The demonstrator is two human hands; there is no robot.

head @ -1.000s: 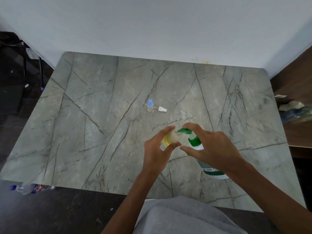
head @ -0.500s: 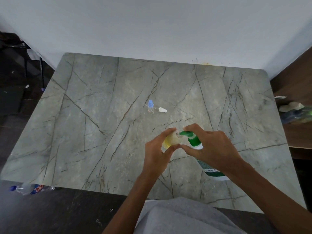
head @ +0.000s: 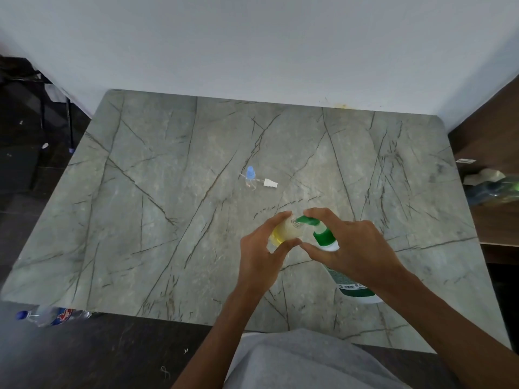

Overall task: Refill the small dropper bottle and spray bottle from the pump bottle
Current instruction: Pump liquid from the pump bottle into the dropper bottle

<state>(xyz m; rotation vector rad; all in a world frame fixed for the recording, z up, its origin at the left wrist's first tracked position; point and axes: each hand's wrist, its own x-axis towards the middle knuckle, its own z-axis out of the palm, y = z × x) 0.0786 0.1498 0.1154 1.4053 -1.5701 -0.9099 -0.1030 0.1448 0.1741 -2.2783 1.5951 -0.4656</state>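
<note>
Spray bottle (head: 286, 233) clear, yellow liquid inside.

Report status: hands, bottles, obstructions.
Left hand holds small bottle under spout. Right hand grips pump bottle. Blue-capped bottle behind, clear.

Your left hand (head: 259, 258) and right hand (head: 358, 249) are bare, and so are both forearms (head: 224, 327). You wear plain grey cloth (head: 303, 363), seen at the lower edge.
</note>
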